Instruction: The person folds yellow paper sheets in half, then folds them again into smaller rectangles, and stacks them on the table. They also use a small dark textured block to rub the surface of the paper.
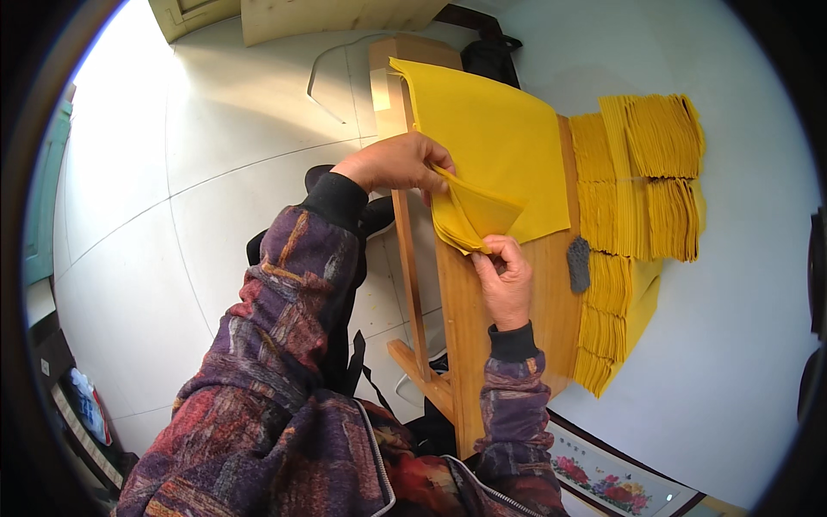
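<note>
A thin stack of large yellow sheets [500, 129] lies across the wooden table [508, 319], overhanging its left edge. My left hand [401, 164] is closed on the near left edge of the sheets, with thumb and fingers pinching a lifted fold. My right hand [506, 280] pinches the near corner of the same sheets between thumb and fingers. Between the hands a flap is folded back into a triangle, and layered edges show beneath it. Whether the sheets are paper or cloth, I cannot tell.
Tall piles of folded yellow sheets [659, 138] stand along the table's right side against the pale wall. A dark grey knobbly object [579, 264] lies beside them. The tiled floor [233, 215] extends left. A framed flower picture [612, 482] is at the lower right.
</note>
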`<state>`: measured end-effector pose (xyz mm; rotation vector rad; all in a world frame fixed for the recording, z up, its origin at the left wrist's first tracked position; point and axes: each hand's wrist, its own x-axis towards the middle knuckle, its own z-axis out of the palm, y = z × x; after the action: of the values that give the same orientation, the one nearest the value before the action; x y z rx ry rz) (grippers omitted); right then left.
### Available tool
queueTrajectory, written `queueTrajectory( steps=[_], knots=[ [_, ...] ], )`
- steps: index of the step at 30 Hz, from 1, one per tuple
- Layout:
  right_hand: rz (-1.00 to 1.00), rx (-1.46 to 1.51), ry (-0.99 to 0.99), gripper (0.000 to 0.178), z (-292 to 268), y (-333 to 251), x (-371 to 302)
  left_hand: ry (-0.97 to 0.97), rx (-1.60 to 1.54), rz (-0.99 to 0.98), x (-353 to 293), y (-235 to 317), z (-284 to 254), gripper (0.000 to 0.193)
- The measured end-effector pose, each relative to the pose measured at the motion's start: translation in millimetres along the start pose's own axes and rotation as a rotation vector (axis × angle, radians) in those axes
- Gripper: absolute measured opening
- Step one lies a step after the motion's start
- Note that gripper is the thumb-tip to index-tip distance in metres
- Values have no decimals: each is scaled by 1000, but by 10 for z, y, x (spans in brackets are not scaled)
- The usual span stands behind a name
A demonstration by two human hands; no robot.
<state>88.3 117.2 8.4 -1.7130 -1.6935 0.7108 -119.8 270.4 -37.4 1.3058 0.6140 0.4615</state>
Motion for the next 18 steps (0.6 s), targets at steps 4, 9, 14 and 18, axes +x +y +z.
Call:
queueTrajectory(
  steps=[4, 9, 14, 18],
  knots=[
    [-136, -293, 137, 34, 32, -41, -38, 82, -89, -52, 28, 4, 60, 14],
    [-366, -454, 285, 55, 81, -27, -51, 124, -76, -77, 16, 43, 89, 14],
    [-422, -509, 271, 44, 70, -20, -65, 127, -46, -70, 0, 76, 90, 14],
    [-346, -543, 139, 23, 45, -47, -20, 119, -85, -67, 0, 68, 91, 15]
  ],
)
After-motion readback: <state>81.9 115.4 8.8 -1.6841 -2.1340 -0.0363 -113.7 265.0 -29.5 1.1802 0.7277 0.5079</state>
